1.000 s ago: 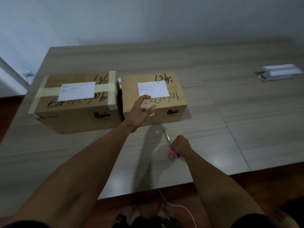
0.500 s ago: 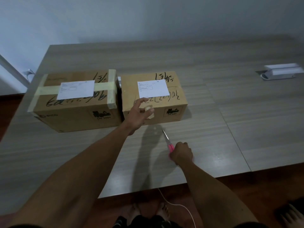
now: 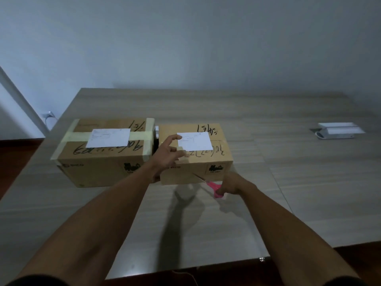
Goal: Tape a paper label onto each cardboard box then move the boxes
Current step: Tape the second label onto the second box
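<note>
The worktop [image 3: 226,213] carries two cardboard boxes side by side toward its left edge, close to touching.

The left box [image 3: 103,162] is the larger. Pale tape bands cross its top, and a paper label [image 3: 109,137] lies over the long band. Whether that label is itself taped down I cannot make out in this dim view.

The right box [image 3: 198,162] has its own label [image 3: 194,141] lying flat on top, near the middle, with no tape visible over it. By my reading this box is the one in hand, and its label is placed but not yet fixed.

The left hand [image 3: 168,155] hovers over the near left part of the right box, thumb and fingers pinching a short pale tape strip [image 3: 182,150] just beside the label's near left corner.

The right hand [image 3: 231,185] rests low in front of that box, toward the worktop's near edge, fingers curled round the pink handles of the scissors [image 3: 212,185], whose blades point up toward the box front.

A white device [image 3: 338,131] sits well apart, near the right edge.

So the task looks roughly midway at best: the strip has to go down on the label, likely more strips follow, and neither box looks moved yet.
</note>
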The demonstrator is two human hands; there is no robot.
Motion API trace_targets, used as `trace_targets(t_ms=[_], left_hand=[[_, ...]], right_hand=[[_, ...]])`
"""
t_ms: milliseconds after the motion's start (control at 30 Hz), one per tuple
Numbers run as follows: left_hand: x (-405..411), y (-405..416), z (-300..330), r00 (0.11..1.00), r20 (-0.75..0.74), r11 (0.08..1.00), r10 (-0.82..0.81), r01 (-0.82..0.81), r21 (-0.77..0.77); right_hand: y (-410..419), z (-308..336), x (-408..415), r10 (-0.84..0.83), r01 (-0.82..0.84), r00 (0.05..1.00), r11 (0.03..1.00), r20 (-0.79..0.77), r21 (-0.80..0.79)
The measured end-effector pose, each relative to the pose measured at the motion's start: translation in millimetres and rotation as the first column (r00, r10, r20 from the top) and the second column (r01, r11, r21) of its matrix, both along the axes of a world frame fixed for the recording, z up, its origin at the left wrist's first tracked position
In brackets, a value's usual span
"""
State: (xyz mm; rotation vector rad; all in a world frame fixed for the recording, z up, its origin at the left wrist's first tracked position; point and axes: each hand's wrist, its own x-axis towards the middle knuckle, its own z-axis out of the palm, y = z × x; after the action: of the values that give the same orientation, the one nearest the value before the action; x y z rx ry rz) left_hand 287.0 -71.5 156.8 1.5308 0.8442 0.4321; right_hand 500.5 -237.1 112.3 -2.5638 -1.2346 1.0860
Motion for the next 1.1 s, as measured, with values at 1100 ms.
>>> trace_targets(t_ms=[1100], left_hand=[[-18.5, 32.7, 23.2, 0.958, -0.187, 0.974, -0.217, 0.225, 0.020]], right_hand=[[68.1, 119.7, 24.3, 0.165, -0.168, 0.916, 0.986, -0.365, 0.023]])
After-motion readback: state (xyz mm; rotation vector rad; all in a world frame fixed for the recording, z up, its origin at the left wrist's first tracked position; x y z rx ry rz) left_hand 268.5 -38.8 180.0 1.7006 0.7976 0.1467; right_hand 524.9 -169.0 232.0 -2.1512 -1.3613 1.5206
